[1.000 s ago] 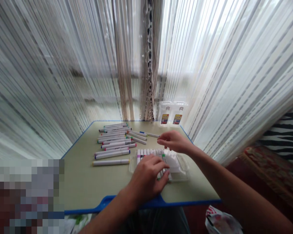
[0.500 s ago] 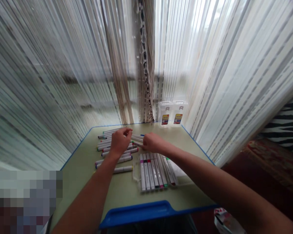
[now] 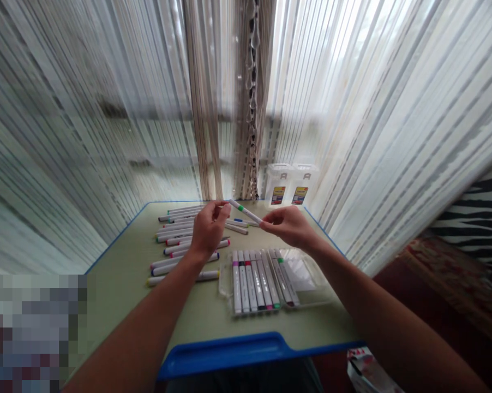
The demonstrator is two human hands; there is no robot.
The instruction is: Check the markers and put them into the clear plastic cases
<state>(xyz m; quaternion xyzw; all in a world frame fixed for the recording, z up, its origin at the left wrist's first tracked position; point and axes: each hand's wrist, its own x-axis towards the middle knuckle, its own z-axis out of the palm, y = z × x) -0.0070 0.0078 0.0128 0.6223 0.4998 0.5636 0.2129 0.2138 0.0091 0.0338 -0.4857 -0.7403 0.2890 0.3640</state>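
A white marker with a green band [image 3: 248,213] is held up slantwise above the table. My right hand [image 3: 289,225] pinches its lower end between thumb and fingers. The fingertips of my left hand [image 3: 210,224] close on its upper end. Beneath and left of my left hand lie several loose white markers [image 3: 176,226] with coloured ends, roughly in rows. A few more markers [image 3: 237,228] lie between the hands. Nearer me is an open clear plastic case [image 3: 323,297], with several markers [image 3: 254,284] side by side in and on it.
Two clear cases with yellow labels [image 3: 279,195] stand upright at the table's back right. The greenish table [image 3: 213,325] has a blue rim and a blue front tray [image 3: 229,349]. String curtains [image 3: 148,82] hang behind it. A bag [image 3: 369,371] sits below on the right.
My right hand has risen from the tabletop with the green-banded marker. My left hand has shifted slightly right and meets the marker's other end. The camera view has shifted a little.
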